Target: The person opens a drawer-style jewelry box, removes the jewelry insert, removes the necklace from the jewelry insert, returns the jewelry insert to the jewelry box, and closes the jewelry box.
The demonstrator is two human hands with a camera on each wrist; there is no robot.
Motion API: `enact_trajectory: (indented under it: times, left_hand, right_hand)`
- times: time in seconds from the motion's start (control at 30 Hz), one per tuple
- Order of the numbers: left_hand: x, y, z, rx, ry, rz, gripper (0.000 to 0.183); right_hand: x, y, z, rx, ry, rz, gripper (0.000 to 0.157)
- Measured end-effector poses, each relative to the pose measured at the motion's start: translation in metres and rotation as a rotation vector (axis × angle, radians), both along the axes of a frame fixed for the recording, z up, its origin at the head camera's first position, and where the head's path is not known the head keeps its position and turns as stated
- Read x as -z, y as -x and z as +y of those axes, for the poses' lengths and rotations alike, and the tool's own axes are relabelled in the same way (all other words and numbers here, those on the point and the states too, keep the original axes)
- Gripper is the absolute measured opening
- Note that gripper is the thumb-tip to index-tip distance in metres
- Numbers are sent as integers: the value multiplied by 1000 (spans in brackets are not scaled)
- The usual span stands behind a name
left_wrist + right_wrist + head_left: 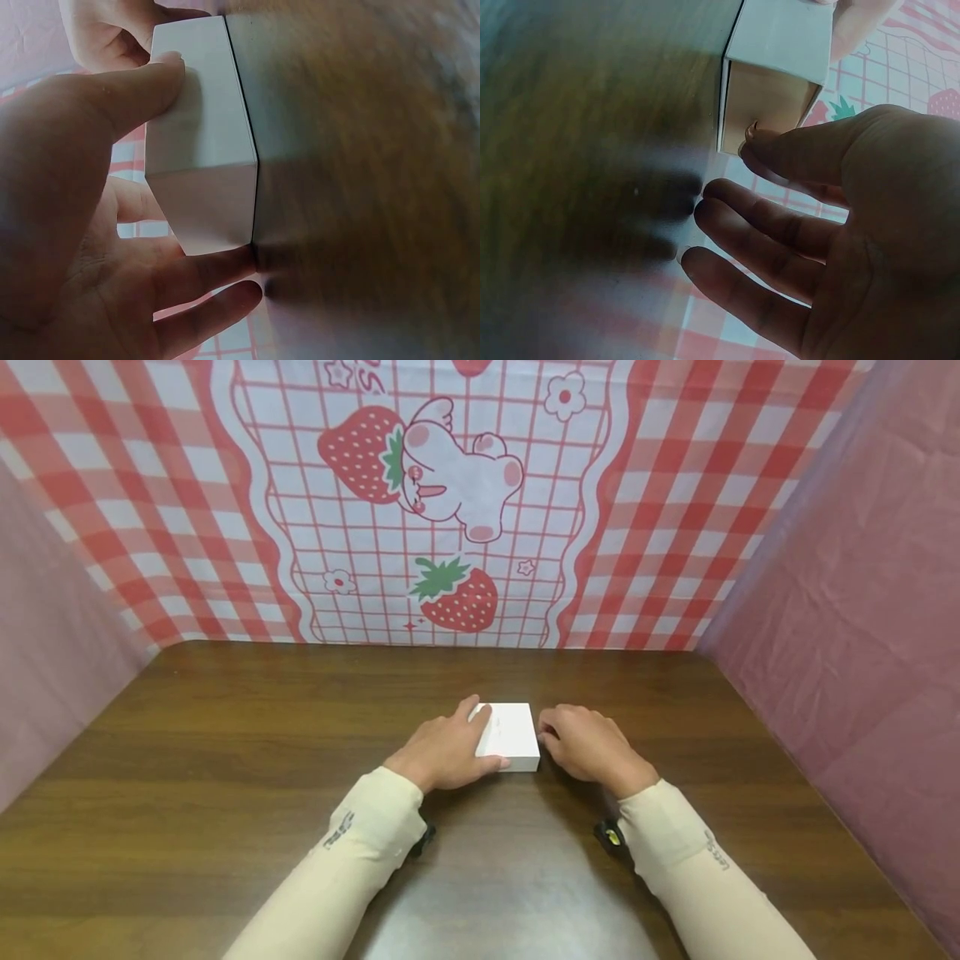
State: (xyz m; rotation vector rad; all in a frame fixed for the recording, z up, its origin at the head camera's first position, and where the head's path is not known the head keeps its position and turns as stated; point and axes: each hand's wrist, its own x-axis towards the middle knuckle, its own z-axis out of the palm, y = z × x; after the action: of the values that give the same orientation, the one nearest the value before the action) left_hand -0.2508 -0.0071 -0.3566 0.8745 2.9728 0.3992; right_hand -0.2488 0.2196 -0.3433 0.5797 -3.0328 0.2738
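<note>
A small white box (512,732) lies flat on the table in the head view, faint print on its top. My left hand (447,746) grips it from the left, thumb against its near side and other fingers over the top and left end. In the left wrist view that thumb (150,90) presses the white side. At the box's right end is my right hand (587,742); its thumb (802,150) and index tip come together close to the brownish, shaded end face (769,101). Whether they pinch anything is hidden. Its other fingers (761,244) reach down by the tabletop.
The brown wooden table (225,793) runs back to a red-and-white checked cloth (675,485) with strawberry drawings. Pink cloth (862,610) hangs at both sides. A dark wrist device (609,837) shows under the right sleeve, another under the left.
</note>
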Motion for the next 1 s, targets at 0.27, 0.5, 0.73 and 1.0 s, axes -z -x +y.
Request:
enact_trajectory:
  times: [0.27, 0.5, 0.73, 1.0]
  left_hand:
    - [-2, 1, 0, -8, 11, -13, 85]
    - [0, 2, 1, -7, 16, -34, 85]
    - [-2, 0, 1, -3, 4, -31, 84]
    - [-1, -1, 2, -12, 13, -42, 84]
  right_hand:
    - [-2, 1, 0, 0, -13, 2, 16]
    - [1, 0, 1, 16, -10, -10, 13]
    - [1, -1, 2, 23, -3, 9, 20]
    - [1, -3, 2, 27, -6, 1, 20]
